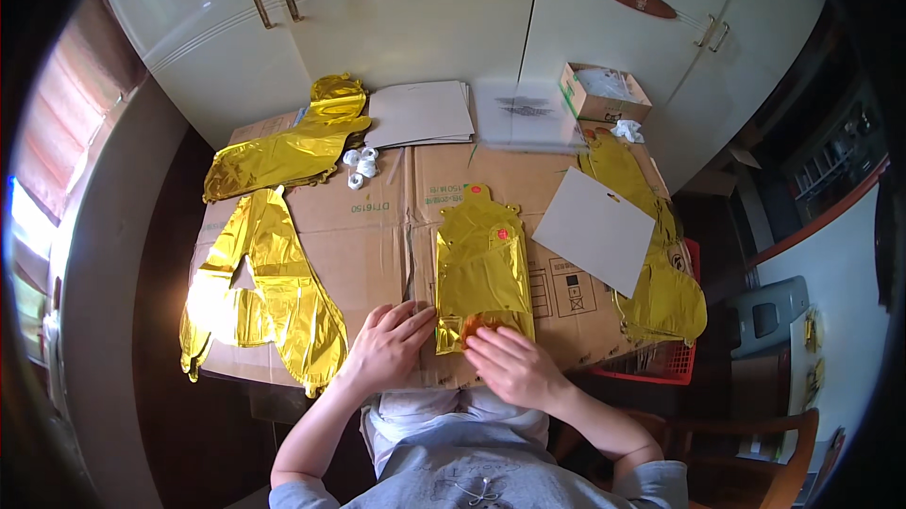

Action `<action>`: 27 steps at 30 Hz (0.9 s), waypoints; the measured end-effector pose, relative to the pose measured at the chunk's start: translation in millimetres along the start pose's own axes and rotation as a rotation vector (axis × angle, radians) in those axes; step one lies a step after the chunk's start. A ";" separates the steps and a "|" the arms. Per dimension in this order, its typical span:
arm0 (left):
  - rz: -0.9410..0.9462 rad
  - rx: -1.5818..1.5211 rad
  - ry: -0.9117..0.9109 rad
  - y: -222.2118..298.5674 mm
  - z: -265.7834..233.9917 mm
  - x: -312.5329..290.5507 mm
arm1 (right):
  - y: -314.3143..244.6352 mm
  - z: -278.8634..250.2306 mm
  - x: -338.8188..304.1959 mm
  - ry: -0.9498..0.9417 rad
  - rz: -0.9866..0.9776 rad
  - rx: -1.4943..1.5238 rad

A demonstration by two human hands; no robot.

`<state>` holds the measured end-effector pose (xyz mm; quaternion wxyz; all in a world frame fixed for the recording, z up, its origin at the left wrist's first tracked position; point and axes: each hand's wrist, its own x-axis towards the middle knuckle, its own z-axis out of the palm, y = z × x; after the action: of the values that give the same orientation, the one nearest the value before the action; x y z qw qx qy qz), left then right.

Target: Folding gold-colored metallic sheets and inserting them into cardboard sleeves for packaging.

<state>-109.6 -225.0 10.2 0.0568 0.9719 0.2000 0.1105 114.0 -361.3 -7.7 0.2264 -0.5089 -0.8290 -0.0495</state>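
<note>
A gold foil balloon [481,268], flat and folded into a narrow strip, lies on the cardboard in front of me. Two small red round marks show near its top. My left hand [389,344] rests beside its lower left edge, fingers stretched out and fingertips at the foil. Across the lower end, my right hand [510,363] lies with its fingers extended on the foil, partly covering it. To the left spreads another gold foil balloon [274,292], flat and leg-shaped. A white card [596,231] with a hanging slot sits at the right, over more gold foil [665,306].
Flattened cardboard [373,254] covers the table. At the back are stacked gold foil balloons [283,155], white ribbon rolls [359,167], a stack of cards [420,113], clear plastic sleeves [524,117] and an open box [606,94]. A red basket [665,363] is below the right edge, near a wooden chair [793,448].
</note>
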 end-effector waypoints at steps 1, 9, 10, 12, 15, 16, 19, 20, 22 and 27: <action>0.014 0.000 -0.010 -1.5 -1.0 1.3 | -3.4 0.7 6.5 -0.014 -0.022 0.019; 0.077 0.033 -0.076 -8.5 -6.8 6.3 | 2.3 17.4 17.3 -0.217 0.130 0.088; 0.089 0.050 -0.091 -10.0 -7.1 6.6 | 2.5 17.7 17.9 -0.223 0.130 0.081; 0.116 0.080 -0.121 -12.3 -7.4 7.7 | 2.8 16.9 18.4 -0.238 0.134 0.065; 0.164 0.093 -0.119 -15.5 -7.5 10.7 | 3.1 18.4 18.1 -0.272 0.142 0.054; 0.169 0.090 -0.128 -16.3 -7.5 11.4 | 3.2 19.0 17.8 -0.285 0.145 0.053; 0.175 0.076 -0.165 -18.9 -9.4 14.0 | 3.9 20.0 17.5 -0.280 0.143 0.066; 0.170 0.065 -0.186 -20.1 -10.5 14.1 | 3.8 20.7 17.7 -0.278 0.142 0.067; 0.168 0.059 -0.200 -23.3 -9.9 15.9 | 3.8 22.0 17.9 -0.274 0.140 0.068; 0.203 0.122 -0.221 -39.4 -4.1 27.6 | 4.2 18.4 20.2 -0.286 0.134 0.063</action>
<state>-100.6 -177.6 13.3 0.0081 0.9950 0.0994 -0.0042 104.0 -337.0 -16.1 0.1249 -0.5576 -0.8181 0.0648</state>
